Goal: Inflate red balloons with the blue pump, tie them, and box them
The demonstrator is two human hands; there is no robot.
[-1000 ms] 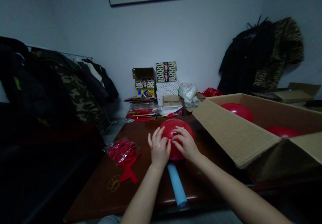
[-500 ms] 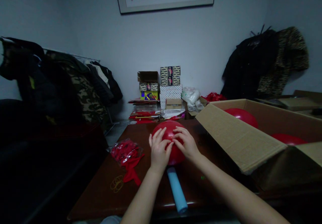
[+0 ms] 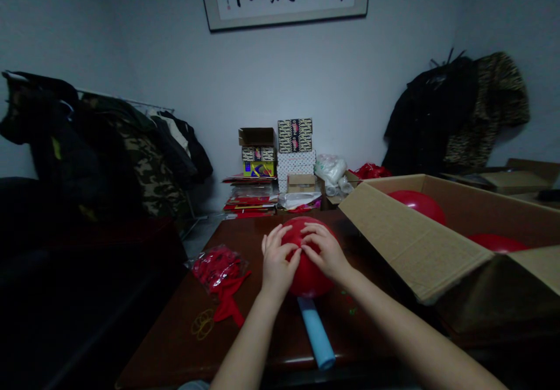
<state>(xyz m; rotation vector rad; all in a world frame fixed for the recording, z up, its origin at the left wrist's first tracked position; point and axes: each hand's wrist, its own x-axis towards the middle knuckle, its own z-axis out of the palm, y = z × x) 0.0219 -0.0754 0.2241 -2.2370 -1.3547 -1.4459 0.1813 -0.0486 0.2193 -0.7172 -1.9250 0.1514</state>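
Both hands pinch a red balloon at mid-table.

Left hand [image 3: 276,264] and right hand [image 3: 326,253] clamp fingertips together on the red balloon [image 3: 306,273]; blue pump [image 3: 318,331] lies beneath toward the table [image 3: 175,337] near edge, cardboard box [image 3: 411,244] just right, balloon packet [image 3: 214,261] left.

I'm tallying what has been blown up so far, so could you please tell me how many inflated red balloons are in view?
3. One balloon is on the table between both hands; two more sit inside the open cardboard box. Its walls may hide others.
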